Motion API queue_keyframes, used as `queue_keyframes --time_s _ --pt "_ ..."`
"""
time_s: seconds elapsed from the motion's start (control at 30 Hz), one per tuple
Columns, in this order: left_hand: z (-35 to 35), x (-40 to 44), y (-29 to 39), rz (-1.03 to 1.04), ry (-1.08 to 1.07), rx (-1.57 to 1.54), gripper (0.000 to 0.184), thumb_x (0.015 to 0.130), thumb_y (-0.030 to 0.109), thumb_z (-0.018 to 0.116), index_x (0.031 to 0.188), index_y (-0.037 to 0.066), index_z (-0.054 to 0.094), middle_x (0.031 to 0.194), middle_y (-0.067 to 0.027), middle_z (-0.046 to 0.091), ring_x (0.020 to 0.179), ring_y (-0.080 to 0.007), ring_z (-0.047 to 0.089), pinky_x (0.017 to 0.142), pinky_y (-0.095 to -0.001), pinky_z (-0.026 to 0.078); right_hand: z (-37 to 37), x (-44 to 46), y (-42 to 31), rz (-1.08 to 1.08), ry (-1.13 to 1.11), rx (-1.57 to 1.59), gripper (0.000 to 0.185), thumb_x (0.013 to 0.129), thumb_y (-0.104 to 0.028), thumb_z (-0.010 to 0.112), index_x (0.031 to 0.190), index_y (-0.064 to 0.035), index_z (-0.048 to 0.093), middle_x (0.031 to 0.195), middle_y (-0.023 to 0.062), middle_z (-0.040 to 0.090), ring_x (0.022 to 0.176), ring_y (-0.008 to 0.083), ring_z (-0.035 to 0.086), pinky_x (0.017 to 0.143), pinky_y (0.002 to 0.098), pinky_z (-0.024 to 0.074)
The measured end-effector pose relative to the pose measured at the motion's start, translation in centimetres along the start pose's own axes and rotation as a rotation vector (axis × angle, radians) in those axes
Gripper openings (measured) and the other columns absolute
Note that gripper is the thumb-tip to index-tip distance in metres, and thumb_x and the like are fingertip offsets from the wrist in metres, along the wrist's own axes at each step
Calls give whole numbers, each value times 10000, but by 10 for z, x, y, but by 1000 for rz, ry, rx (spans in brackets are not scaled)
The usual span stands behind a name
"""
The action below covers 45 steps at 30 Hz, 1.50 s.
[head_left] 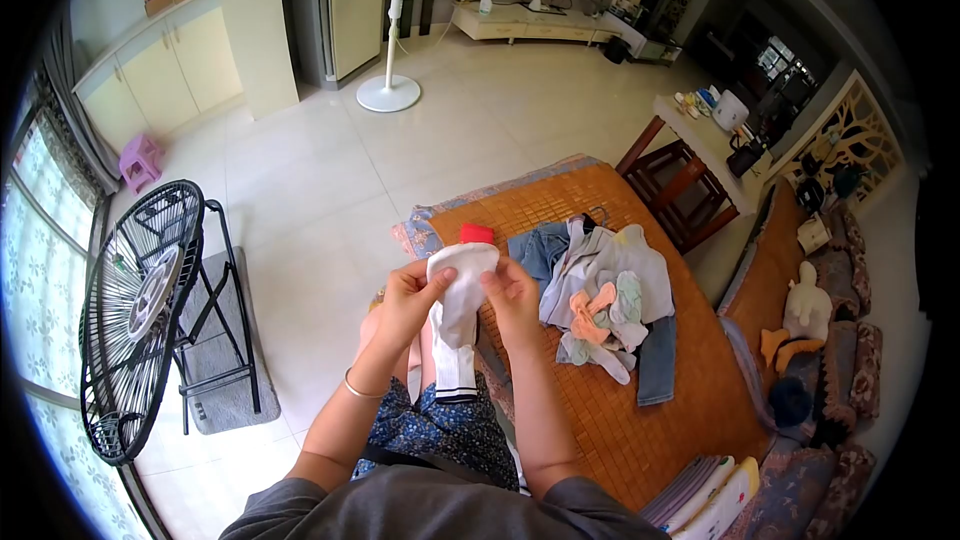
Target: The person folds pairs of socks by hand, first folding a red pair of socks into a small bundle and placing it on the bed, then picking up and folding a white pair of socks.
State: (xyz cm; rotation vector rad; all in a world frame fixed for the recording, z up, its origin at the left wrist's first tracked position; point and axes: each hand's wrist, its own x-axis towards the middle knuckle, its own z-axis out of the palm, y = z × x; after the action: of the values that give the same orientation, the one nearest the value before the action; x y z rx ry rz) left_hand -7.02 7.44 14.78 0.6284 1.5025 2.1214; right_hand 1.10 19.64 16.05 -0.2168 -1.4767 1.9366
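A white sock (461, 305) with dark stripes at its cuff hangs between my hands above my lap, its toe end uppermost. My left hand (415, 297) pinches its left side, thumb on the fabric. On the other side my right hand (511, 294) grips the sock's edge. Just behind the sock a small red item (477, 233) lies on the brown woven mat (520, 202). To the right of my hands is a pile of clothes: a pale grey garment (640, 265), blue jeans (656, 360), and small orange (590, 313) and pale green socks (627, 300).
A black folding chair (145, 320) stands at the left on a grey rug (225, 380). Ahead is a white fan (388, 93). A table (700, 145) with a stool, and a sofa (835, 280) with a plush toy (806, 305), are at the right. Folded cloths (705, 500) lie lower right.
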Motion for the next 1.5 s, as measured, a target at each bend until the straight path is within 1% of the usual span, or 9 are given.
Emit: queue_keyframes --time_s 0.07,0.27,0.43,0.8,1.03,1.07,1.17,1.4,1.5 --pt "0 1 -2 0 13 11 208 877 148 629 941 -47 656 752 2 628 673 -35 524 579 -186 423 -10 -6 11 80 -103 -62 181 883 -139 623 951 29 627 834 17 639 764 66 569 680 197 438" --pt "0 4 -7 144 104 146 209 876 136 625 942 -60 646 772 3 631 679 -28 522 573 -186 422 -14 0 11 -13 -48 -185 187 892 -138 611 959 36 624 852 20 640 767 69 571 694 199 442" --pt "2 -1 -2 0 -10 11 191 861 124 643 945 -47 653 766 5 631 669 -28 518 566 -187 422 3 2 1 23 17 -155 188 897 -145 605 950 34 624 846 24 635 757 68 568 683 197 440" --pt "-3 6 -9 -22 49 28 178 861 129 645 925 -38 656 746 10 627 652 -22 518 555 -173 417 12 1 4 8 55 -28 198 908 -189 590 918 8 607 822 5 602 758 43 513 680 184 402" --pt "2 7 5 2 111 -66 209 887 138 608 950 -57 649 774 -8 636 683 -30 535 587 -171 433 8 -3 3 105 8 -66 201 906 -191 595 910 10 611 821 -12 594 754 38 507 685 185 397" --pt "5 7 7 13 162 -59 231 899 170 598 898 -56 646 723 22 603 646 -17 493 552 -174 397 9 -2 1 104 2 -69 190 904 -182 600 901 8 609 817 -18 592 749 34 503 681 183 394" --pt "-14 11 -13 -2 101 47 314 921 265 568 923 -38 651 740 10 614 637 -41 508 590 -196 417 6 0 7 81 -22 -61 171 898 -169 610 852 -5 595 793 -30 578 726 27 487 667 178 385" --pt "-10 10 -7 -44 74 -51 327 932 283 547 947 -26 651 731 19 606 604 -29 487 541 -184 387 2 1 6 119 -14 -37 182 895 -171 616 801 -24 565 763 -41 555 704 26 462 653 178 375" --pt "1 14 7 -57 163 -85 287 916 273 577 903 -6 645 693 42 578 585 -17 455 512 -175 337 -2 1 8 146 -89 -30 173 897 -172 613 827 -19 572 787 -33 563 729 32 473 677 183 384"
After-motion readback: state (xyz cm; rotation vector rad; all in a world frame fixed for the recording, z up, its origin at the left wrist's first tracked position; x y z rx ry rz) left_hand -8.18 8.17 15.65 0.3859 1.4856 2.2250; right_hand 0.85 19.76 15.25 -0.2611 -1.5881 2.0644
